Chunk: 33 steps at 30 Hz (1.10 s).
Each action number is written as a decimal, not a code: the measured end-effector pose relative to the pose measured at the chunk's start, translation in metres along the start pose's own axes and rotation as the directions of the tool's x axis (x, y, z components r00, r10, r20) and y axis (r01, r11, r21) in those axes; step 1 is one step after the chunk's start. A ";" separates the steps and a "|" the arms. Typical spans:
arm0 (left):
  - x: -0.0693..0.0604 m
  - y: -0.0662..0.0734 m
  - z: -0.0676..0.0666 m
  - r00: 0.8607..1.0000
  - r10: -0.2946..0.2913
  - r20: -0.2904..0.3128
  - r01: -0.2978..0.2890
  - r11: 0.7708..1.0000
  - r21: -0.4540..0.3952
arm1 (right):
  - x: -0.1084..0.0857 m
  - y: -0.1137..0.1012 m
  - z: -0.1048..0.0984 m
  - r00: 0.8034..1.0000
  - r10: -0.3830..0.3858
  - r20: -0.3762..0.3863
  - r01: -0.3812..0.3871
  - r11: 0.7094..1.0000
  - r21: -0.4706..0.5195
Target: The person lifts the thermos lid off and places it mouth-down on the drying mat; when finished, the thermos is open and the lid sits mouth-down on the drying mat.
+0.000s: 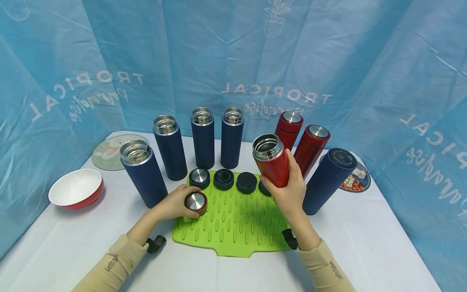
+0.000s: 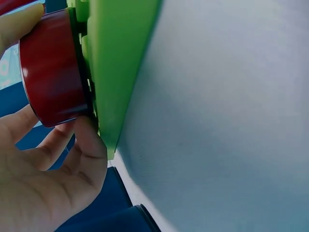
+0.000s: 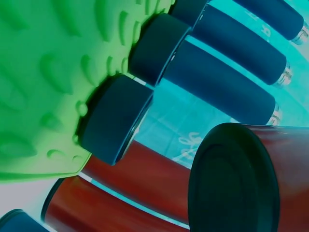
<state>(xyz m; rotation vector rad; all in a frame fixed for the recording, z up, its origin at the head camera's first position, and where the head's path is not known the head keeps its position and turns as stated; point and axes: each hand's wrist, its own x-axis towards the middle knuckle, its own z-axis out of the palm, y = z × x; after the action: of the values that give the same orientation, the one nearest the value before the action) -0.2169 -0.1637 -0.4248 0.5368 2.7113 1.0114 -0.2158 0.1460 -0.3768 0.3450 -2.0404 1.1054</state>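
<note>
Fingers and thumb of my left hand (image 1: 178, 202) (image 2: 53, 169) grip a red lid with a silver top (image 1: 196, 201) (image 2: 54, 67), which rests on the left part of the green mat (image 1: 233, 219) (image 2: 118, 63). My right hand (image 1: 292, 190) holds a red bottle without a lid (image 1: 275, 166) (image 3: 294, 179), tilted above the mat's right back corner, its steel mouth facing up. Along the mat's back edge sit several dark blue lids (image 1: 246, 182) (image 3: 116, 118), one partly hidden behind the red bottle. In the right wrist view the bottle's dark base shows, but not the hand.
Several blue bottles without lids (image 1: 170, 150) stand behind and left of the mat. Two lidded red bottles (image 1: 311, 148) and a lidded blue one (image 1: 328, 180) stand at the right. A red and white bowl (image 1: 76, 188) is far left; round mats (image 1: 118, 152) lie at both sides.
</note>
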 end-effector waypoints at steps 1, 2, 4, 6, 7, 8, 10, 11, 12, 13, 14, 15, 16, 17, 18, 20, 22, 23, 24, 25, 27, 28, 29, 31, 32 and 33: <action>0.000 0.000 0.000 1.000 0.004 -0.001 -0.004 1.000 -0.002 | 0.001 -0.001 0.001 1.000 0.002 -0.003 -0.002 1.000 0.008; -0.001 0.000 0.000 1.000 0.007 -0.002 -0.007 1.000 -0.004 | 0.001 -0.001 0.002 1.000 0.003 -0.006 -0.003 1.000 0.016; -0.002 -0.001 0.000 1.000 0.008 -0.003 -0.008 1.000 -0.009 | 0.003 -0.003 0.004 1.000 0.011 -0.009 -0.011 0.999 0.031; -0.002 -0.001 0.000 1.000 0.003 -0.004 -0.003 1.000 -0.011 | 0.005 -0.005 0.005 0.999 0.032 -0.004 -0.032 0.998 0.054; -0.003 -0.001 0.000 1.000 0.002 -0.003 -0.002 1.000 -0.012 | 0.006 -0.006 0.006 0.999 0.046 0.000 -0.046 0.997 0.067; -0.003 -0.001 0.000 1.000 0.000 -0.003 0.000 1.000 -0.013 | 0.008 -0.007 0.007 0.998 0.063 0.006 -0.063 0.995 0.082; -0.004 -0.001 0.000 1.000 -0.001 -0.003 0.001 1.000 -0.016 | 0.012 -0.009 0.009 0.995 0.101 0.024 -0.103 0.987 0.126; -0.004 -0.001 0.000 1.000 -0.001 -0.002 0.001 1.000 -0.018 | 0.014 -0.009 0.010 0.992 0.122 0.035 -0.126 0.980 0.152; -0.004 -0.001 -0.001 1.000 -0.001 -0.002 0.001 1.000 -0.019 | 0.016 -0.010 0.010 0.989 0.141 0.047 -0.147 0.973 0.176; -0.005 -0.001 -0.001 1.000 -0.001 -0.002 0.001 1.000 -0.023 | 0.019 -0.011 0.011 0.986 0.157 0.056 -0.165 0.966 0.200; -0.005 -0.001 -0.001 1.000 -0.002 -0.002 0.002 1.000 -0.025 | 0.022 -0.011 0.012 0.983 0.172 0.066 -0.183 0.958 0.223; -0.005 0.000 -0.001 1.000 -0.003 -0.002 0.003 1.000 -0.027 | 0.025 -0.012 0.013 0.980 0.182 0.074 -0.195 0.950 0.245; -0.005 0.000 -0.001 1.000 -0.002 -0.002 0.002 1.000 -0.030 | 0.029 -0.013 0.014 0.978 0.190 0.081 -0.205 0.942 0.264; -0.006 0.000 -0.002 1.000 -0.004 -0.003 0.004 1.000 -0.031 | 0.032 -0.014 0.015 0.976 0.198 0.089 -0.216 0.936 0.280; -0.006 0.000 -0.002 1.000 -0.005 -0.005 0.005 0.999 -0.032 | 0.035 -0.015 0.015 0.975 0.202 0.095 -0.221 0.929 0.296; -0.006 0.000 -0.002 1.000 -0.009 -0.008 0.009 0.999 -0.038 | 0.042 -0.020 0.016 0.971 0.216 0.105 -0.239 0.916 0.322; -0.007 0.000 -0.003 1.000 -0.017 -0.011 0.016 0.999 -0.048 | 0.047 -0.026 0.017 0.964 0.238 0.121 -0.266 0.896 0.356; -0.007 0.000 -0.003 1.000 -0.024 -0.013 0.023 0.998 -0.050 | 0.049 -0.029 0.017 0.960 0.248 0.130 -0.279 0.884 0.375; -0.008 0.000 -0.004 1.000 -0.026 -0.015 0.025 0.998 -0.051 | 0.051 -0.031 0.018 0.956 0.259 0.136 -0.292 0.871 0.395; -0.008 0.000 -0.004 0.999 -0.030 -0.016 0.029 0.998 -0.052 | 0.053 -0.034 0.018 0.953 0.269 0.141 -0.304 0.860 0.411; -0.009 0.000 -0.004 0.999 -0.036 -0.019 0.035 0.998 -0.048 | 0.057 -0.029 0.023 0.950 0.273 0.148 -0.311 0.838 0.448; -0.009 0.000 -0.004 0.999 -0.039 -0.021 0.038 0.998 -0.043 | 0.059 -0.023 0.027 0.953 0.266 0.146 -0.303 0.835 0.460; -0.009 0.000 -0.003 0.999 -0.040 -0.024 0.040 0.998 -0.039 | 0.060 -0.017 0.031 0.955 0.262 0.143 -0.298 0.833 0.467; -0.010 0.001 -0.003 0.999 -0.047 -0.026 0.046 0.998 -0.034 | 0.064 -0.004 0.038 0.958 0.252 0.135 -0.286 0.839 0.462; -0.010 0.001 -0.003 0.998 -0.050 -0.026 0.049 0.998 -0.032 | 0.065 0.003 0.043 0.959 0.249 0.133 -0.282 0.844 0.456; -0.010 0.002 -0.003 0.998 -0.051 -0.028 0.050 0.998 -0.031 | 0.067 0.010 0.046 0.960 0.247 0.131 -0.280 0.850 0.447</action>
<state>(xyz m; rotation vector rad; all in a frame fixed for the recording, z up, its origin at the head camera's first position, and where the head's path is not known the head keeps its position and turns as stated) -0.2080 -0.1682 -0.4205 0.4492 2.7151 1.0526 -0.2887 0.1225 -0.3483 0.3455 -1.9013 1.7841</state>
